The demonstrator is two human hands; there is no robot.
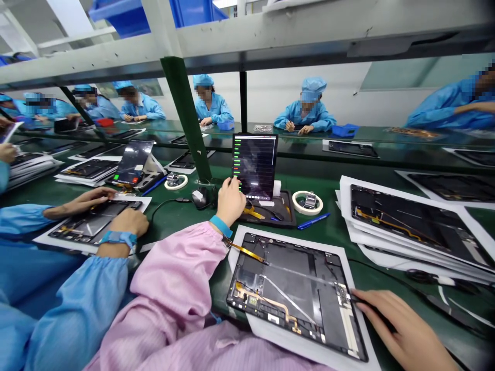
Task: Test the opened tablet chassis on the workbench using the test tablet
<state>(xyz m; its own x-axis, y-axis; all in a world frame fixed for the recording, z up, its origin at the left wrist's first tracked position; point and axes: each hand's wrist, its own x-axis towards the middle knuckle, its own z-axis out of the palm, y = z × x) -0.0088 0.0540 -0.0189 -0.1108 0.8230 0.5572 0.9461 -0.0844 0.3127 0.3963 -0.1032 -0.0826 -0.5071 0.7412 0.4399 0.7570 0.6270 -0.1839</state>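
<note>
My left hand (231,200), with a blue wrist strap, reaches to the lit screen panel (255,167) standing upright ahead, its fingertips at the screen's left edge. It seems to hold nothing, though its fingers are partly hidden. The screen shows a list with green marks and one red mark. Before me lies an opened tablet housing (290,288) on a white sheet (266,332), with a gold flex cable (249,252) stretching off its upper left. My right hand (398,319) pinches a black cable plug (352,297) at the housing's right edge.
Stacked housings and sheets (417,221) stand at right. A tape roll (307,203), blue pen (313,221) and black tray (288,208) lie behind my housing. At left, a co-worker's hands (129,222) rest on another housing. A green post (185,118) rises ahead.
</note>
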